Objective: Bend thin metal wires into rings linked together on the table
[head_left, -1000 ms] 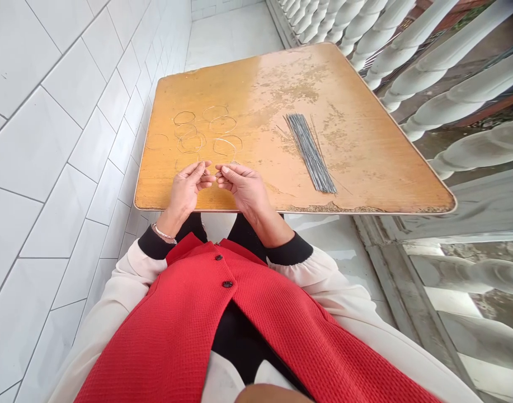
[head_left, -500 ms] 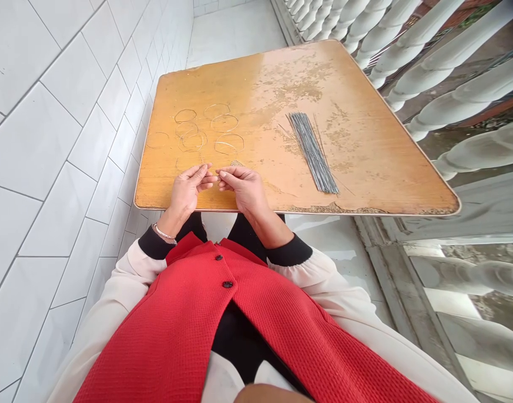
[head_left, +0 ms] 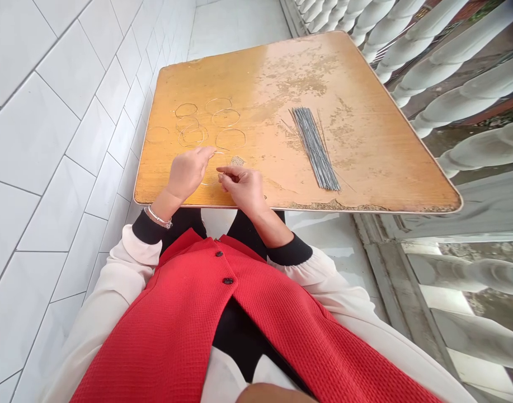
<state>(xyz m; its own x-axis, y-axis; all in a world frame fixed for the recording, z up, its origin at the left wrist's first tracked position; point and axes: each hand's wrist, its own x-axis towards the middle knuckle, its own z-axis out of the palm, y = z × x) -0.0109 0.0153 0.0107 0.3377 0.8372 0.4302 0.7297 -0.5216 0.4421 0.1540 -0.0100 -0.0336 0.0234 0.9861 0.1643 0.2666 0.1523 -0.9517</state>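
My left hand reaches out over the worktop, its fingers stretched toward a thin wire bent into a loose curve. The wire is so fine in this view that I can't be sure those fingertips actually grip it. My right hand is narrow, thumb and fingers pinched together on the wire near the front edge of the worktop. So the wire sits between my two hands, right in front of me, curved but, as far as I can see, not closed. Further ahead, on the left half of the worktop, about seven wire rings lie finished, some overlapping, the one furthest left fainter than the rest. Off to the right lies what is not yet bent: a bundle of straight wires, side by side, with a few strays fanned off it. A small grey scrap lies just beyond my right hand. No tray or box holds any of this: rings and wires lie straight on the worktop, and a bangle circles my left wrist
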